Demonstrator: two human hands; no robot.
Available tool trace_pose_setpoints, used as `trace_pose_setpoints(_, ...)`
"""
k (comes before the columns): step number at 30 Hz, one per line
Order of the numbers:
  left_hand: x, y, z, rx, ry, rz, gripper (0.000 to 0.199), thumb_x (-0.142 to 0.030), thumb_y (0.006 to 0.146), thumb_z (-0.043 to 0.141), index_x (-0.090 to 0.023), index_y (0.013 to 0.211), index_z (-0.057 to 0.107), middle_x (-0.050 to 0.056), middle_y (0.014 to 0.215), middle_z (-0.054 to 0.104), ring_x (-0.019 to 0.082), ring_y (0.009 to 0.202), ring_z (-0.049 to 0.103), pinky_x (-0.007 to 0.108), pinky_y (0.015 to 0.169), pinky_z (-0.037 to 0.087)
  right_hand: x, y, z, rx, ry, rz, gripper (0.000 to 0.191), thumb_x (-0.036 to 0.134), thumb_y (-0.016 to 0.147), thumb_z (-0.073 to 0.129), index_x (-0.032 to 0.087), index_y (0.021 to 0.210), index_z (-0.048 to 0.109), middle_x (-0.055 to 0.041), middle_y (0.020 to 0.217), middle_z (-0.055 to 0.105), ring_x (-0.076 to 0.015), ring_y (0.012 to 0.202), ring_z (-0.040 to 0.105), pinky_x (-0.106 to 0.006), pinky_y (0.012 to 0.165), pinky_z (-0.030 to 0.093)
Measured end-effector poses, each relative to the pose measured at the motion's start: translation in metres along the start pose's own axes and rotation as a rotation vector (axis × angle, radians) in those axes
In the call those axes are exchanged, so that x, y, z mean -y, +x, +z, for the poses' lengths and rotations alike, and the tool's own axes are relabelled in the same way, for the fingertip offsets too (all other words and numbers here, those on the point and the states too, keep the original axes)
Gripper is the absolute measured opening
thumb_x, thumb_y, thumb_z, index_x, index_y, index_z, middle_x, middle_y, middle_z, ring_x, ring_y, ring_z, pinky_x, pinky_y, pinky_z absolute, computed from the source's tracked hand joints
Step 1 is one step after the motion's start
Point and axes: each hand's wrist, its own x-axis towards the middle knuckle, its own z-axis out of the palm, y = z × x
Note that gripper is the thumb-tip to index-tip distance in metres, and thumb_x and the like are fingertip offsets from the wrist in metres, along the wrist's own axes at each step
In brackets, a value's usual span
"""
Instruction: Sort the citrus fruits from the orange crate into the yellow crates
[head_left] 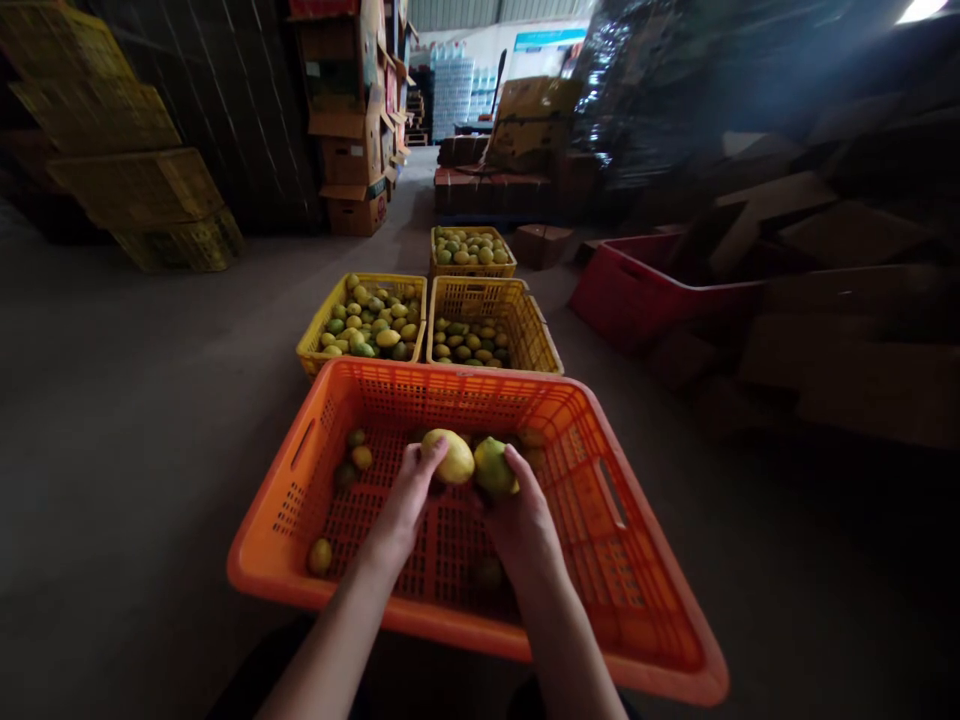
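Over the orange crate (435,612), both of my hands are raised, each wrapped round a fruit. In my left hand (409,490) is a yellow lemon (451,458), gripped between thumb and fingers. My right hand (525,520) is closed on a greener lemon (493,467), close beside the first. A few loose lemons (320,557) lie on the crate's slatted floor, mostly along its left side. Others near the far wall and under my right wrist are partly hidden by my hands and in shadow.
Beyond the orange crate stand yellow crates of lemons: one fuller at left (306,350), one part-filled at right (551,350), another behind (435,262). A red bin (626,295) with cardboard is at right. Stacked yellow crates (142,190) and cardboard boxes (352,160) stand at left.
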Motion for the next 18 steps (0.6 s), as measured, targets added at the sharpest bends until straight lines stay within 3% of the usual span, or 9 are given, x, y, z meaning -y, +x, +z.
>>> trace_pose_setpoints(3, -0.004, -0.004, 0.000, 0.051, 0.154, 0.041, 0.037, -0.034, 0.058, 0.074, -0.019, 0.080, 0.049, -0.001, 0.075, 0.058, 0.011, 0.071, 0.054, 0.020, 0.065, 0.043, 0.010, -0.002, 0.000, -0.046, 0.041, 0.006, 0.023, 0.037, 0.066, 0.064, 0.022, 0.083, 0.062, 0.0029, 0.076, 0.066, -0.0126, 0.062, 0.058, -0.022, 0.043, 0.041)
trace_pose_setpoints(9, 0.000, -0.010, 0.003, 0.333, 0.454, 0.039, 0.040, -0.031, 0.050, 0.078, -0.016, 0.080, 0.056, 0.001, 0.071, 0.058, 0.010, 0.060, 0.052, 0.018, 0.053, 0.041, 0.015, -0.004, -0.002, -0.020, -0.036, -0.062, 0.021, 0.038, 0.068, 0.061, 0.023, 0.083, 0.062, 0.0004, 0.076, 0.065, -0.0166, 0.073, 0.059, -0.025, 0.057, 0.047)
trace_pose_setpoints(13, -0.003, -0.009, 0.003, 0.239, 0.279, 0.071, 0.036, -0.032, 0.054, 0.076, -0.015, 0.082, 0.062, 0.002, 0.075, 0.061, 0.011, 0.064, 0.055, 0.018, 0.057, 0.044, 0.016, -0.005, -0.002, 0.017, 0.045, -0.046, 0.018, 0.032, 0.066, 0.064, 0.023, 0.081, 0.061, 0.0016, 0.079, 0.063, -0.0140, 0.070, 0.056, -0.024, 0.057, 0.047)
trace_pose_setpoints(18, -0.011, -0.002, 0.000, 0.044, -0.124, 0.076, 0.041, -0.043, 0.062, 0.070, -0.014, 0.090, 0.062, 0.005, 0.080, 0.062, 0.014, 0.066, 0.060, 0.025, 0.060, 0.051, 0.014, -0.011, -0.001, 0.146, -0.118, -0.124, 0.018, 0.027, 0.066, 0.065, 0.024, 0.083, 0.062, 0.0026, 0.083, 0.059, -0.0127, 0.074, 0.054, -0.023, 0.060, 0.047)
